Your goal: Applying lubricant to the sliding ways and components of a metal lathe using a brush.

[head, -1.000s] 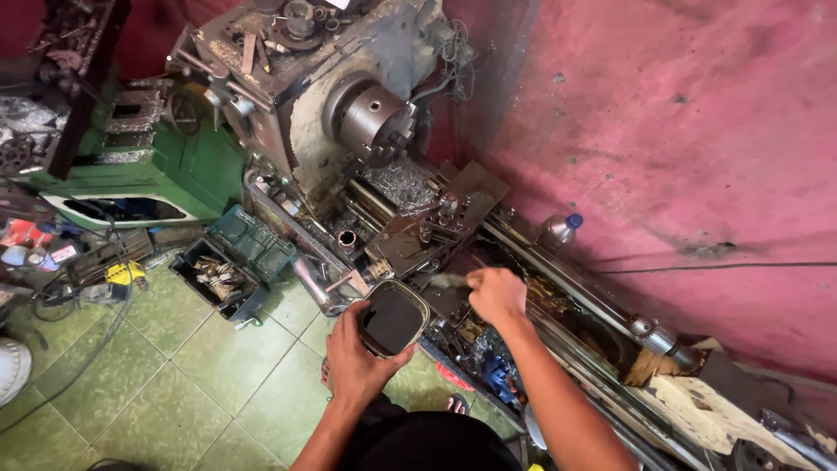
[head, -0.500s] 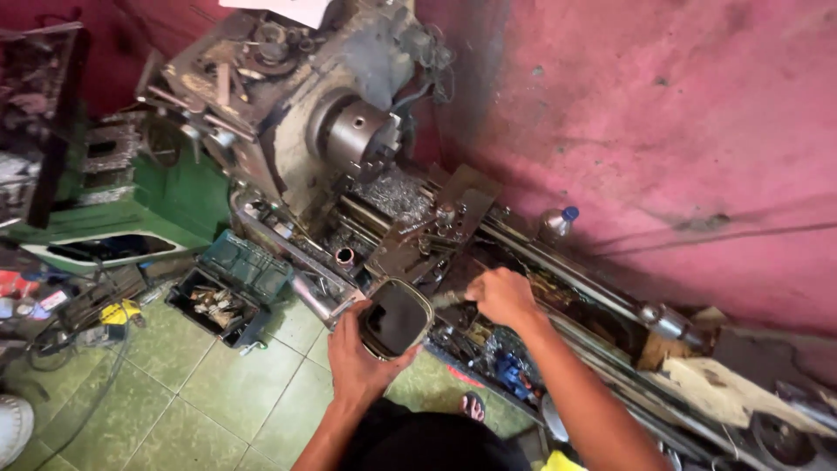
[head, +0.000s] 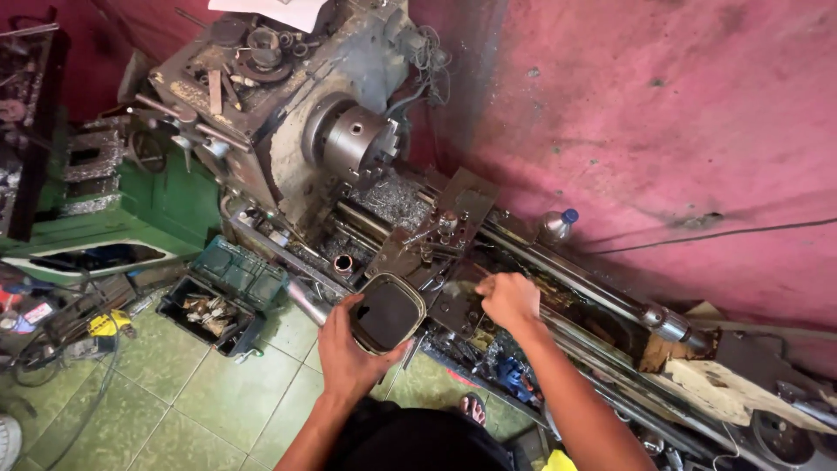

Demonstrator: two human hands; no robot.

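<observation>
Both busy: left hand (head: 349,353) wrapped round black container (head: 386,312), right hand (head: 508,299) curled on lathe carriage (head: 436,253); chuck (head: 359,144) empty, nothing mounted yet.

Green tiled floor (head: 218,392): open toolbox (head: 228,292) at 10 o'clock; tangled cables (head: 52,366) at 9 o'clock.

A plastic bottle (head: 554,226) with a blue cap stands against the pink wall (head: 663,113). An open toolbox (head: 212,312) sits on the green tiled floor (head: 209,401)
</observation>
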